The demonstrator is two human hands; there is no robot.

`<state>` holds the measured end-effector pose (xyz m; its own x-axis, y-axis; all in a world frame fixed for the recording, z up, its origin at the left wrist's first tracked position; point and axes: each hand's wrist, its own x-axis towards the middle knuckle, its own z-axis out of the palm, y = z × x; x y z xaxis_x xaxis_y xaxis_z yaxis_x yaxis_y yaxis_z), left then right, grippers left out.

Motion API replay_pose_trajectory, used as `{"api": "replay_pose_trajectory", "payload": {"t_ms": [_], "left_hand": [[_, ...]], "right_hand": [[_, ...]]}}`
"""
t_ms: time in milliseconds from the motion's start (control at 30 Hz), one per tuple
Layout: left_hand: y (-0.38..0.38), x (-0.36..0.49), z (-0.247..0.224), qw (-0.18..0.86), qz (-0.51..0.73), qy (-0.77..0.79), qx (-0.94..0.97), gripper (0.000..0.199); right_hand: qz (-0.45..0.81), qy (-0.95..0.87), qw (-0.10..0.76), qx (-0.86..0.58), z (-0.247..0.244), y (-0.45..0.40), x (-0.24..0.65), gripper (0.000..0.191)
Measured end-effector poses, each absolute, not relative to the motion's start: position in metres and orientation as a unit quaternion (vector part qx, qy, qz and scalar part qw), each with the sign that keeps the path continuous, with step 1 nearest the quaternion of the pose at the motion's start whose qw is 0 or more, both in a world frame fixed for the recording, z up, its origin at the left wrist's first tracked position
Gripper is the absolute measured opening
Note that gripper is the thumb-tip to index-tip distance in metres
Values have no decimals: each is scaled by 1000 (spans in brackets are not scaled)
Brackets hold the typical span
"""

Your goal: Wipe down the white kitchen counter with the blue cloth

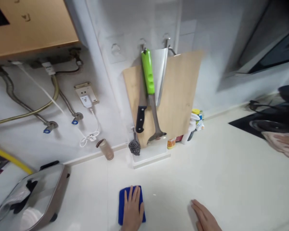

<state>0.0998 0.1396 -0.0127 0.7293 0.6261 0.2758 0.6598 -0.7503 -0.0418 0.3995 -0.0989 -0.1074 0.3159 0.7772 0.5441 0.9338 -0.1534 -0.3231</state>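
Note:
A folded blue cloth point(121, 205) lies on the white countertop point(173, 183). My left hand point(133, 208) rests flat on top of it, fingers stretched out and pressing it down rather than gripping it. To the right, my right hand point(204, 216) is over the bare counter with its fingers extended and nothing in it; whether it touches the surface I cannot tell. Beyond the cloth, a white rack base point(151, 158) stands against the wall below a wooden cutting board point(178, 93), a green-handled spatula point(148, 72) and a black-handled knife point(140, 118).
At far right another person's hand point(287, 140) is on a pink cloth point(275, 142) beside the black stove point(252, 123). An electric pan with a glass lid point(59, 189) occupies the left. A steel scourer point(134, 147), brown cup point(106, 150) and white bottle point(190, 130) line the wall.

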Motion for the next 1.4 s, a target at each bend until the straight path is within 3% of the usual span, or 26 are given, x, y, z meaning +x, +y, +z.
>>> {"api": "replay_pose_trajectory", "payload": {"t_ms": [367, 1000, 1200, 1400], "left_hand": [[69, 191, -27, 51, -126, -279, -951, 70], [140, 391, -17, -73, -142, -332, -930, 62], [151, 417, -15, -80, -154, -368, -914, 61], [148, 407, -14, -97, -143, -346, -922, 60]], "right_hand": [[-132, -565, 289, -762, -88, -93, 391, 68], [-105, -581, 283, -756, -68, -95, 398, 76], [-57, -579, 280, -764, -69, -97, 398, 75], [-99, -582, 283, -756, -69, -96, 399, 73]]}}
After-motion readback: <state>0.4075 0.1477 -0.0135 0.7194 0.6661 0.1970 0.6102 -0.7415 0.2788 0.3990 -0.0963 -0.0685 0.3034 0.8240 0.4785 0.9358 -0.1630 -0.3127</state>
